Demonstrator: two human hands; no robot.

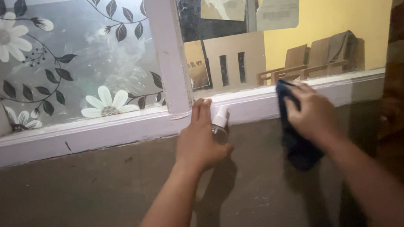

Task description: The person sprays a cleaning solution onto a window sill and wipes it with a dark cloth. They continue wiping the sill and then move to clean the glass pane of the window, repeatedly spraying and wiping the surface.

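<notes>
Two hands are working at a pale window sill [120, 131]. The left hand [199, 143] is gripping a small spray bottle [220, 124], its white nozzle poking up just below the sill beside the upright frame post [169, 55]. The right hand [310, 114] is pressing a dark blue cloth [298, 147] against the sill's edge, the cloth hanging down over the brown wall [77, 198]. Left of the post, frosted glass [79, 55] is showing white flowers and dark leaves.
</notes>
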